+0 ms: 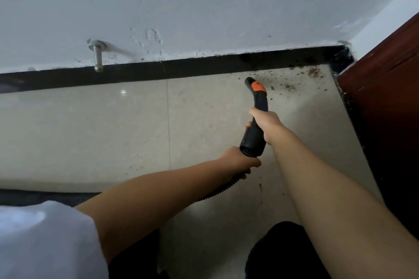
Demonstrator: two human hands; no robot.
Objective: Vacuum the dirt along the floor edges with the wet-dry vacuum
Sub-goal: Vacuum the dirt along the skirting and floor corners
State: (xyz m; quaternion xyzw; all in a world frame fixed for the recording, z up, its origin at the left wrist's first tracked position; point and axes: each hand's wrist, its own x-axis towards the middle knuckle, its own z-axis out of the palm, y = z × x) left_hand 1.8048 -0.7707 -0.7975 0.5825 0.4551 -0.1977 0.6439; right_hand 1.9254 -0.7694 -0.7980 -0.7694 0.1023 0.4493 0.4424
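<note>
- The pale tiled floor [113, 133] runs up to a black skirting strip [136, 73] below a white wall [204, 7]; a reddish-brown door [385, 88] stands at the right.
- A black vacuum nozzle [257, 106] with an orange patch points toward the corner, its tip low near the skirting, just left of the dirt.
- The right hand [265, 123] grips the nozzle's curved handle, fingers wrapped tightly round it.
- The left hand [240, 159] holds the ribbed black hose [217, 192] just behind the nozzle's collar, fingers curled closed round it.
- Brown dirt [292, 85] lies scattered along the edge toward the corner, thickest near the door.
- A metal doorstop [98, 55] juts from the wall at left.
</note>
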